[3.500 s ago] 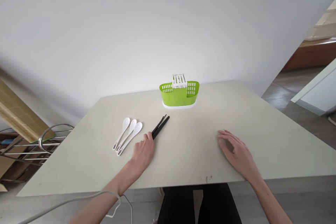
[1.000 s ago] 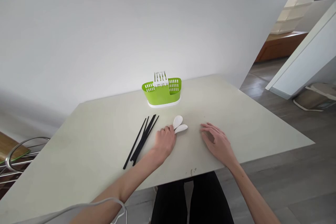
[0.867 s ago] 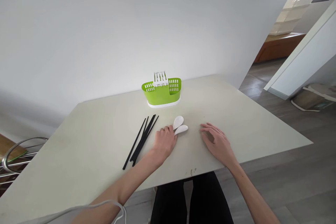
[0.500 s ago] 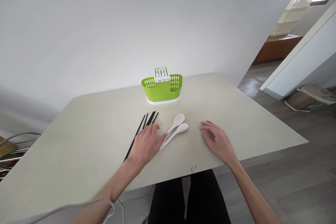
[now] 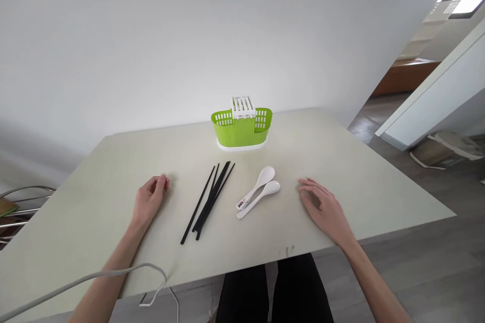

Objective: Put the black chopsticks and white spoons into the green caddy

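My left hand (image 5: 150, 197) rests on the table, to the left of several black chopsticks (image 5: 210, 201). Its fingers are curled in with the thumb lying over them, and nothing shows in it. Two white spoons (image 5: 261, 187) lie side by side right of the chopsticks, handles pointing toward me; one handle has a dark printed mark. To the right of the spoons, my right hand (image 5: 322, 209) lies palm down, fingers loosely stretched, holding nothing. Behind the cutlery stands a green basket (image 5: 242, 133) with a white base and a white slotted piece over its middle.
The pale table (image 5: 151, 151) backs onto a white wall (image 5: 170, 45). A grey cable (image 5: 94, 275) loops over the lower left of my view. Past the left edge is a metal rack (image 5: 22, 212). On the floor at right sits a bin-like object (image 5: 441, 154).
My left hand has moved left, away from the chopsticks and spoon handles, and its fingers have curled. The right hand stays in place. The view has shifted slightly.
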Tool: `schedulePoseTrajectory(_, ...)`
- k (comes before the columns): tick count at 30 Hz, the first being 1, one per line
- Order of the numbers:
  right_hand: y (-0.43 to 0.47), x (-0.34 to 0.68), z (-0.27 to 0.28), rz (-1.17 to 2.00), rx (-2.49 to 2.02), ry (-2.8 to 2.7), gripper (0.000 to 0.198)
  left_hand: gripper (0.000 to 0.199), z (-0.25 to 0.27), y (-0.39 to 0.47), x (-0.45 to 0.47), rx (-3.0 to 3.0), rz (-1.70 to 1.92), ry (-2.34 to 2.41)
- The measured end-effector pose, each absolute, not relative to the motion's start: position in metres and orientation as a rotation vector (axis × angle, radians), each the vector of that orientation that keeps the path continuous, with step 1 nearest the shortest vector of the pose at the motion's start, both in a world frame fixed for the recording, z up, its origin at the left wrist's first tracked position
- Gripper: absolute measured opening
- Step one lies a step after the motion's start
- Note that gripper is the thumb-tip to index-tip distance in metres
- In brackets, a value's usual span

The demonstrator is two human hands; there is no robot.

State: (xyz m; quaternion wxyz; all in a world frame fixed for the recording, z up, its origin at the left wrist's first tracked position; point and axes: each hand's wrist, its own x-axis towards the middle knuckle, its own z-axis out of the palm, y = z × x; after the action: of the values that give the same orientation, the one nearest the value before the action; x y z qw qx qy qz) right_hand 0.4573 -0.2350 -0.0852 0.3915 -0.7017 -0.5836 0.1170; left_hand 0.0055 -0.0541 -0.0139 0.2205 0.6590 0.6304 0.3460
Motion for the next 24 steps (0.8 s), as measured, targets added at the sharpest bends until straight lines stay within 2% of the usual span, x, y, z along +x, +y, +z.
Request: schedulePoseTrajectory(24,-0.2345,0.4563,-0.0892,0.302,-1.784,-1.469,0.028,0.047,-0.0182,-0.0584,0.0046,1.867,0.882,1.772)
